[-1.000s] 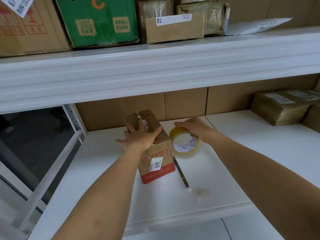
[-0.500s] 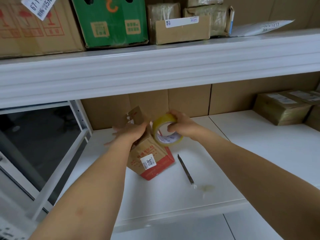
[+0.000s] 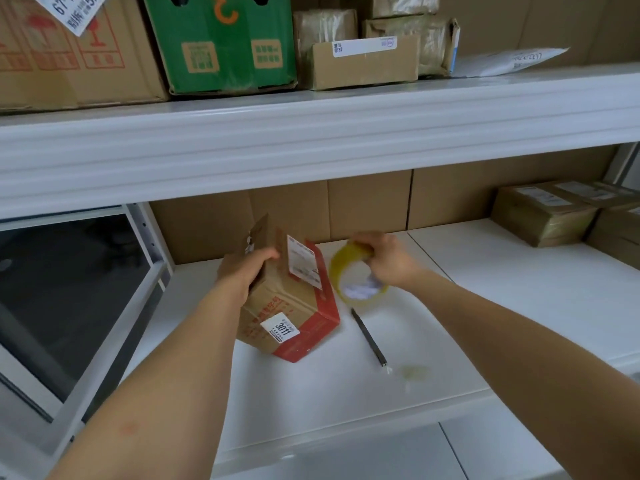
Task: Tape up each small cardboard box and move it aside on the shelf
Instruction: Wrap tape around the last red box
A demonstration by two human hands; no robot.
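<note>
A small brown cardboard box [image 3: 291, 306] with a red band and white labels stands tilted on one lower edge on the white shelf [image 3: 502, 306]. My left hand [image 3: 242, 271] grips its upper left side. Just to the right, my right hand [image 3: 388, 259] holds a yellowish roll of clear tape [image 3: 356, 282] by its rim, lifted off the shelf and close to the box's red face.
A dark knife [image 3: 369, 337] lies on the shelf in front of the roll, with a crumpled scrap of tape [image 3: 412, 372] by its tip. Taped boxes [image 3: 543, 213] sit at the back right. Larger cartons [image 3: 221, 43] fill the upper shelf. A white post [image 3: 152, 237] stands at left.
The box has been tipped and turned so that its labelled side faces up and right. My left hand went from lying on top to gripping its side. The tape roll swung back to the right.
</note>
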